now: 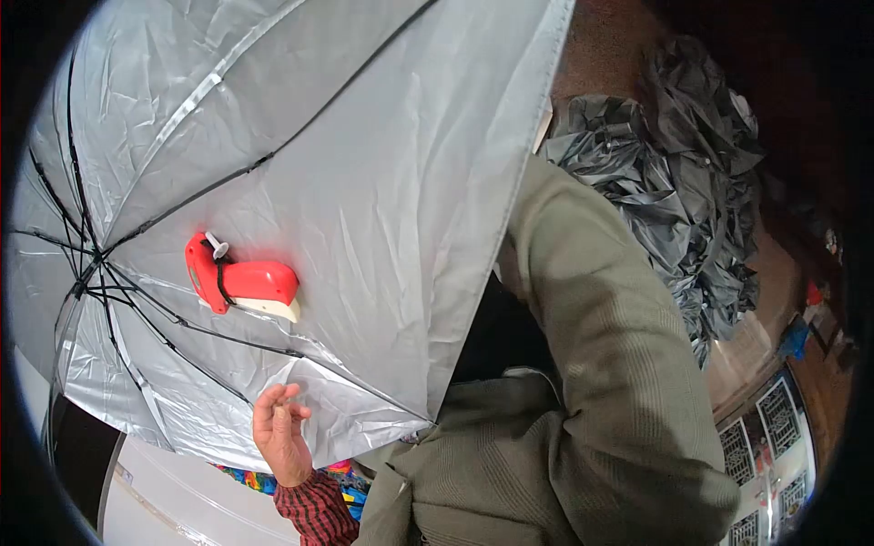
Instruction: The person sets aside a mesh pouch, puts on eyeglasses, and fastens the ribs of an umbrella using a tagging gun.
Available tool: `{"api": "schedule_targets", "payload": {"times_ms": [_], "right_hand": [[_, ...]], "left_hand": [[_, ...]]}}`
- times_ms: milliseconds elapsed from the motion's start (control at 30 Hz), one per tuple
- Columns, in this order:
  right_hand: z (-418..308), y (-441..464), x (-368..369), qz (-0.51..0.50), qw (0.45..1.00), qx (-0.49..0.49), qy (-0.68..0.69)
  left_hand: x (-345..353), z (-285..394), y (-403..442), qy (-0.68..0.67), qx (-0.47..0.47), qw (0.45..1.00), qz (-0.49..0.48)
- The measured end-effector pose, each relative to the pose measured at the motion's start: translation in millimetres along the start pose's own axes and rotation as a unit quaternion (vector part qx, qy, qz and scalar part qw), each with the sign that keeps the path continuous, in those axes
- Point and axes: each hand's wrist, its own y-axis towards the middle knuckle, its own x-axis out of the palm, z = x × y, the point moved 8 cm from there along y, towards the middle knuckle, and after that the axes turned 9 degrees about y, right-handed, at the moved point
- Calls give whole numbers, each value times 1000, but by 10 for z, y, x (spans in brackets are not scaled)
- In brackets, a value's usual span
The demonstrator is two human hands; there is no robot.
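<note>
An open silver umbrella (364, 209) fills the left and centre of the head view, its lining and black ribs facing me. The ribs meet at a black hub (96, 259) on the far left. On the lining rests a red and white tagging gun (244, 278) with a black band and a white tip. My left hand (282, 432), below the tagging gun and near a rib, has its fingers curled toward the thumb; what they hold, if anything, I cannot make out. My right arm (610, 318) reaches up behind the umbrella's edge, which hides my right hand.
Crumpled dark grey fabric (674, 191) lies in a heap on the brown floor at the upper right. Patterned white panels (769, 446) show at the lower right. A white surface (182, 496) and some multicoloured material (246, 478) lie beneath the umbrella at the lower left.
</note>
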Motion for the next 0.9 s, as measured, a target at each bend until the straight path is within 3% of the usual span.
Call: {"api": "schedule_targets", "payload": {"times_ms": [167, 267, 433, 500, 633, 767, 833, 900], "right_hand": [[51, -204, -334, 28, 998, -29, 46], [120, -495, -936, 209, 916, -145, 311], [84, -1005, -1810, 257, 900, -128, 328], [166, -1281, -2133, 227, 889, -49, 396], [160, -1907, -2875, 171, 874, -29, 455], [-449, -2743, -3825, 89, 870, -22, 485], [-899, -3060, -4108, 41, 858, -51, 509], [-1453, -3243, -4221, -25, 868, -93, 487]], "left_hand": [[-1, -13, -25, -6, 20, 1000, 2], [17, -2, -56, -15, 38, 999, -3], [7, 77, -174, -42, 87, 995, -23], [25, 155, -193, -58, 111, 992, -30], [101, 451, -280, -37, 164, 985, -44], [448, 1076, -650, 50, 311, 942, -115], [605, 1372, -915, 42, 377, 913, -152], [672, 1701, -1265, 146, 543, 819, -117]]}}
